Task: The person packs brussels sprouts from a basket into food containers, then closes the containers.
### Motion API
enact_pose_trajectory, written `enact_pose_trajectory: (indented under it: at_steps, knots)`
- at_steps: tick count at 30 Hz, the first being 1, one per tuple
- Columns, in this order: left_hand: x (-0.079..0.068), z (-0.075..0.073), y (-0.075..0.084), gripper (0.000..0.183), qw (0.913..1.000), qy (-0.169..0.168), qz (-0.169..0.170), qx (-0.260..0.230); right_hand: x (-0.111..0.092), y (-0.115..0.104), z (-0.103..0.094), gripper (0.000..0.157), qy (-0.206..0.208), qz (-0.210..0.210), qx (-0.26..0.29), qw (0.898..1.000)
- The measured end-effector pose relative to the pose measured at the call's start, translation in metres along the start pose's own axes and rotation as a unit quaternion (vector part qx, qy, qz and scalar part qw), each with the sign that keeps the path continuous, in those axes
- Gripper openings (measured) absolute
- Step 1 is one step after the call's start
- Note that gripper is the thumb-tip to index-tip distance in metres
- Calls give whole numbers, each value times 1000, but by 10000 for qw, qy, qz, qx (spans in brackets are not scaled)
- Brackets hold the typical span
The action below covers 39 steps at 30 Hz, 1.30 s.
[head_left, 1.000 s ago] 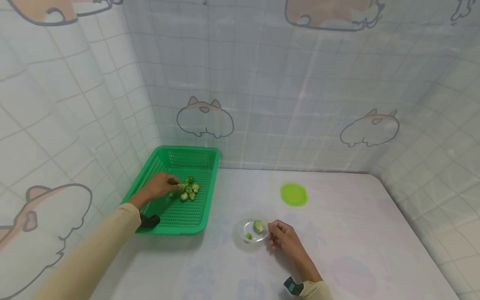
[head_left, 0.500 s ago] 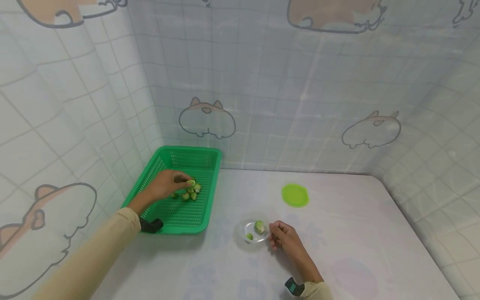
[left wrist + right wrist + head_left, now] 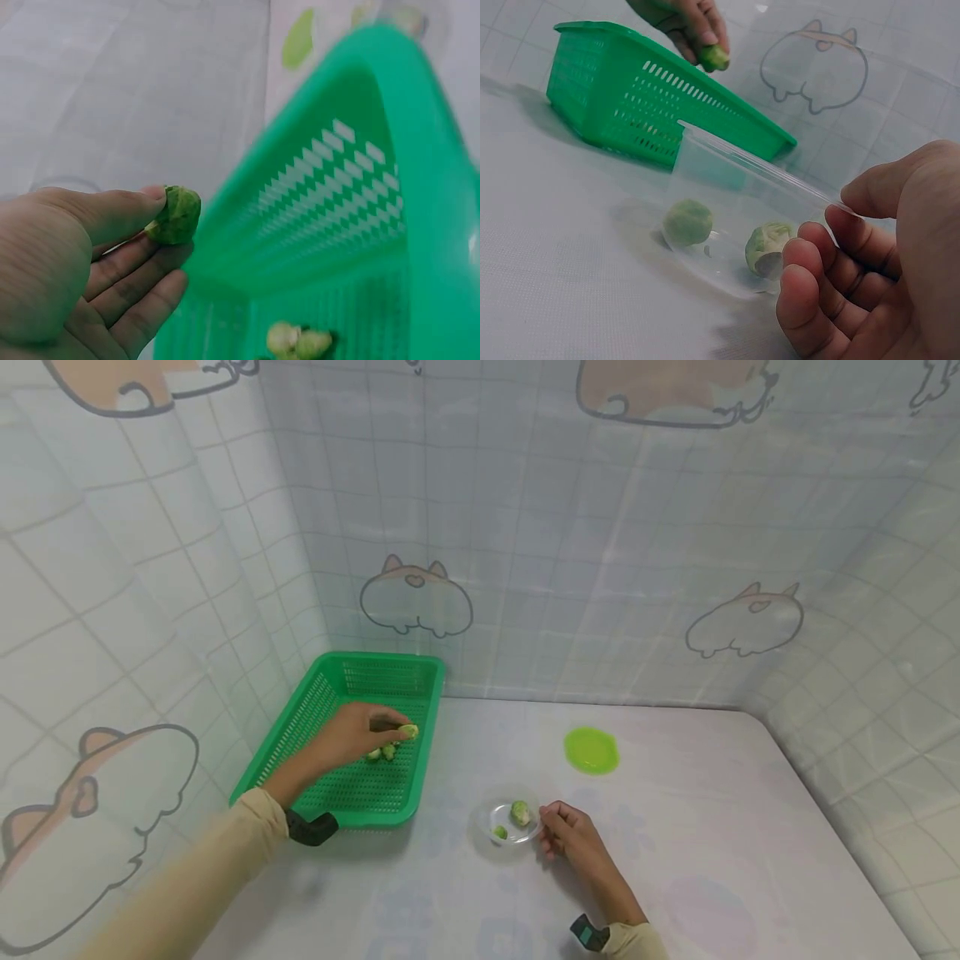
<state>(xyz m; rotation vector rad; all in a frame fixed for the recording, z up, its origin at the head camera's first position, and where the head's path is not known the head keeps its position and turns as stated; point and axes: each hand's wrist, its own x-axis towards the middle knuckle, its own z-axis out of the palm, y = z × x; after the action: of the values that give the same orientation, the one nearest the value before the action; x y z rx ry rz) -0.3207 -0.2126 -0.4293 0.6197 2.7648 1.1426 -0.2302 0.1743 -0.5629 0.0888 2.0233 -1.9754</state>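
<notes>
We list one lime-green flat piece (image 3: 592,751) lying on the counter (image 3: 675,810), a whitish surface with faint bluish and pinkish prints, pale grid-lined sheeting (image 3: 525,518) behind and at both sides, grey-outlined cartoon animals (image 3: 675,389) on it, partly tan.

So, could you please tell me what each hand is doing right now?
Left hand: pinching a Brussels sprout.
Right hand: pinching the rim of the clear container.

Walled on three sides in pale grid-lined sheeting (image 3: 525,510), printed with cartoon dogs (image 3: 416,602). Spread below with whitish tabletop (image 3: 697,810), rounded at far right. Lit softly, streaked by faint glare (image 3: 618,518).
</notes>
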Motion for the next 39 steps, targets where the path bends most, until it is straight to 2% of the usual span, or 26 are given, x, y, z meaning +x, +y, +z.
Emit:
enact_pose_trajectory:
  at_steps: [5, 9, 12, 16, 24, 31, 39]
  knots:
    - [0, 13, 20, 24, 9996, -138, 71, -245, 1, 1, 0, 36, 32, -35, 17, 10000]
    - [-1, 25, 31, 23, 9982, -236, 264, -485, 1, 2, 0, 35, 34, -40, 27, 10000]
    - [-3, 33, 40, 22, 9953, -415, 371, -789, 0, 0, 1, 33, 38, -25, 34, 10000]
    - [-6, 45, 49, 22, 9924, -612, 460, -960, 0, -1, 1, 33, 1, -60, 31, 10000]
    - [-6, 77, 56, 19, 9897, -738, 597, -1072, 0, 1, -1, 36, -57, -35, 10, 10000]
    - [-4, 106, 62, 19, 9898, -916, 651, -874, 1, -1, 0, 36, -12, -32, 4, 10000]
    - [1, 135, 67, 19, 9862, -1125, 775, -938, -1, -1, 0, 37, -12, -76, 24, 10000]
